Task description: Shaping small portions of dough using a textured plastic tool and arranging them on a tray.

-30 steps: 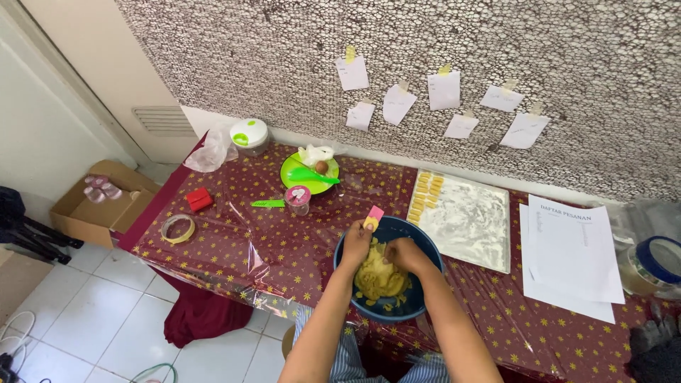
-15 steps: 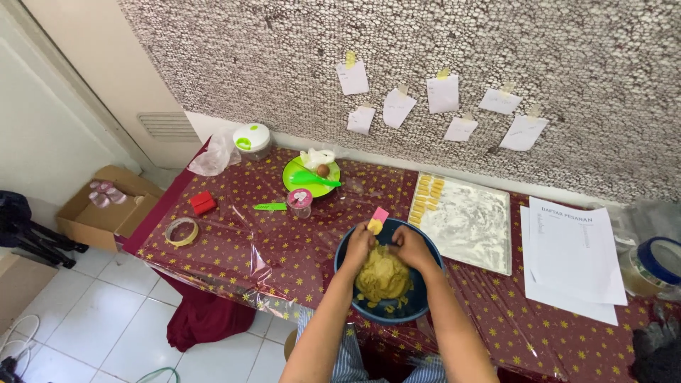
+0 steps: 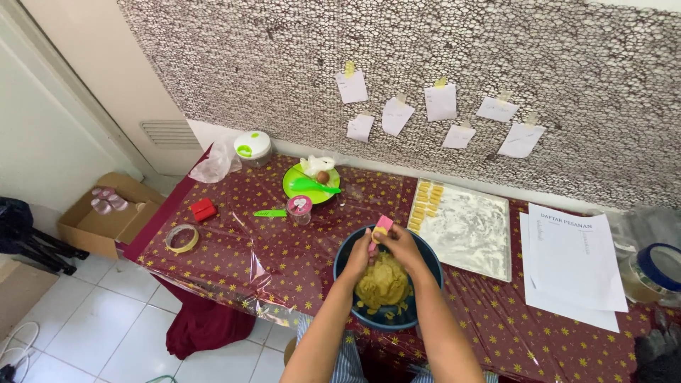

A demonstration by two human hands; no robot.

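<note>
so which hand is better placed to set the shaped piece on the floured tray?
Probably the right hand. It is on the side of the tray, which sits right of the blue bowl. The left hand is nearer the pink mould, and both hands meet there above the dough.

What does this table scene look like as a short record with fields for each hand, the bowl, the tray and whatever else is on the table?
left hand: over the bowl, at the pink mould, dough pressed to it
right hand: over the bowl, fingers meeting the left hand at the mould
pink mould: small, above the bowl's far rim
bowl: dark blue, holds a yellow dough mound
tray: floured, shaped yellow pieces along its left edge
green plate: behind the bowl
tape roll: near the table's left edge
papers: right of the tray
</note>
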